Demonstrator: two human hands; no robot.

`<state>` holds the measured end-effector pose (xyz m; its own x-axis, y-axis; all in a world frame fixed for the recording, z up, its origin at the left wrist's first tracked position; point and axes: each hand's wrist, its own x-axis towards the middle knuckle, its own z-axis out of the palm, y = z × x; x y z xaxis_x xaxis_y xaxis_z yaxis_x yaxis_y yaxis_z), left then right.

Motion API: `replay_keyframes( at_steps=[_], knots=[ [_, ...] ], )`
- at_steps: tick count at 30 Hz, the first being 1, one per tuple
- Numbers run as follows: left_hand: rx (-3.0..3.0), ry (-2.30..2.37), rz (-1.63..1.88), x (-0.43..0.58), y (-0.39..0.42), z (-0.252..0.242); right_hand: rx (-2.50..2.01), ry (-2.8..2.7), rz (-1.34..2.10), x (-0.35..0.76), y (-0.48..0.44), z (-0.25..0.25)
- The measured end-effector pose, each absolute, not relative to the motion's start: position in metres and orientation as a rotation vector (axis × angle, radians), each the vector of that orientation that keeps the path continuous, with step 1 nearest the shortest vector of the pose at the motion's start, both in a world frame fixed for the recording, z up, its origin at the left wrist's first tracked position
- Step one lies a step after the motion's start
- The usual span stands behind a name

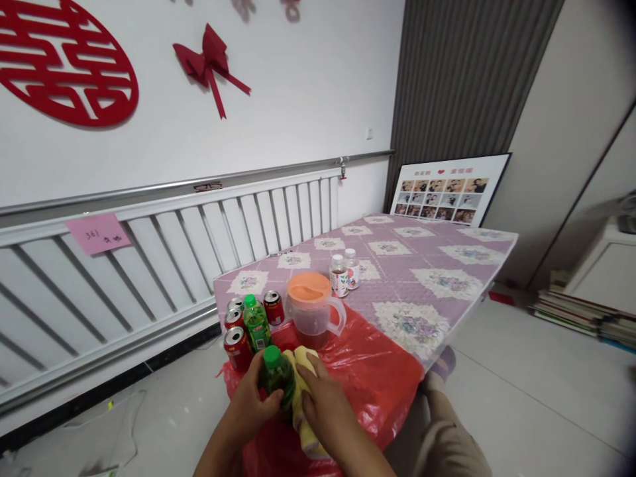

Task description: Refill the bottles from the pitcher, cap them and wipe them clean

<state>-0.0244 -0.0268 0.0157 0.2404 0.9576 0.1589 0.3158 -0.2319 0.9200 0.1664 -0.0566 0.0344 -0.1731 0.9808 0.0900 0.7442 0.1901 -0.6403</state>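
My left hand point(251, 404) is wrapped round a green bottle point(277, 376) with a green cap, held upright over a red plastic sheet point(368, 371). My right hand point(325, 401) presses a yellow cloth point(302, 391) against the bottle's right side, fingers closed on the cloth. Just behind stand a second green bottle point(256, 323) and three red cans point(237, 346). A clear pitcher point(313, 317) with an orange lid holds a little dark liquid.
Two small clear bottles point(344, 273) stand further back on the purple flowered tablecloth point(437, 265). A white radiator point(149, 265) runs along the wall at left. A framed photo collage point(444, 192) leans at the far end. Stacked books point(581, 315) lie on the floor at right.
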Motion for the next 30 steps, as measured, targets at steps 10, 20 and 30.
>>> replay_keyframes(
  at_steps=[10, 20, 30],
  knots=[
    [1.669, 1.047, 1.043, -0.026, -0.025, 0.016, -1.576, -2.056, 0.419, 0.153, -0.068, 0.095],
    [1.683, 1.049, 1.037, -0.028, -0.023, 0.012, -1.616, -2.055, 0.368, 0.152, -0.051, 0.079],
    [1.686, 1.05, 0.989, -0.026, -0.027, 0.021, -1.569, -2.053, 0.377, 0.146, -0.099, 0.025]
  ],
)
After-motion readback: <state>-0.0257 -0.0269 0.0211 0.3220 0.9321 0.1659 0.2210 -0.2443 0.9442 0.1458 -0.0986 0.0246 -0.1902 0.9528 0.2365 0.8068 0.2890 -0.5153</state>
